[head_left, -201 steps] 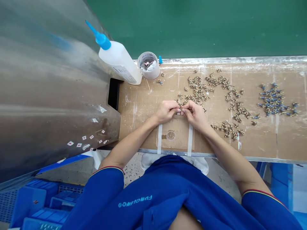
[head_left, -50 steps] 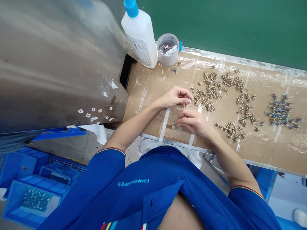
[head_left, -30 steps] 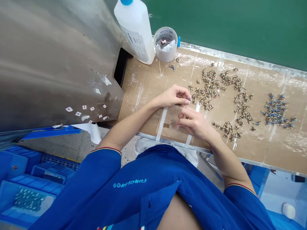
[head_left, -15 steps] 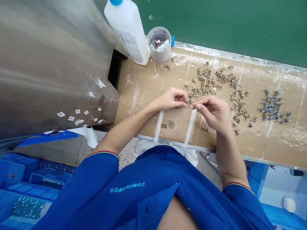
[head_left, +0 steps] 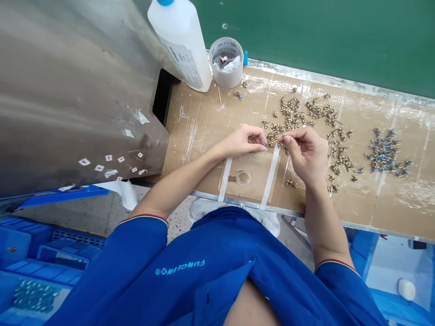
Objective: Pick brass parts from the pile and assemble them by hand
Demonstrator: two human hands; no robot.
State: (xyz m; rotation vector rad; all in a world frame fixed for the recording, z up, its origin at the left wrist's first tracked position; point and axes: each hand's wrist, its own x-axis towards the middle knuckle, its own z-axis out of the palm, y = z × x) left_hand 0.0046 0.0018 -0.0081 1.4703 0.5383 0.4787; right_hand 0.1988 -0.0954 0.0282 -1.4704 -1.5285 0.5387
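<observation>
Since a second ago my right hand (head_left: 307, 154) has come up from the dish (head_left: 243, 178), and its stick (head_left: 274, 141) now points at the fingertips of my left hand (head_left: 246, 139), which has barely shifted. Well to the left of the dish stands the metal panel (head_left: 68, 90), small stickers (head_left: 99, 168) on its face. Left of the dish and well beyond it are the bottle (head_left: 185, 50), upright, then a second stick (head_left: 219, 96) lying flat and the cup (head_left: 227, 81) with white and pink scraps in it. Just beyond the dish, my left hand is pinched on a blue piece (head_left: 265, 145); only a bit of it shows between thumb and finger. The dish itself is clear and round, lying on the cardboard (head_left: 197, 149). Beyond it and to its right, my right thumb and fingers close on the stick; I cannot tell whether its tip touches the blue piece. Farther right of the dish the brass pieces (head_left: 290, 118) lie scattered, and farthest right is a cluster of blue pieces (head_left: 384, 151).
</observation>
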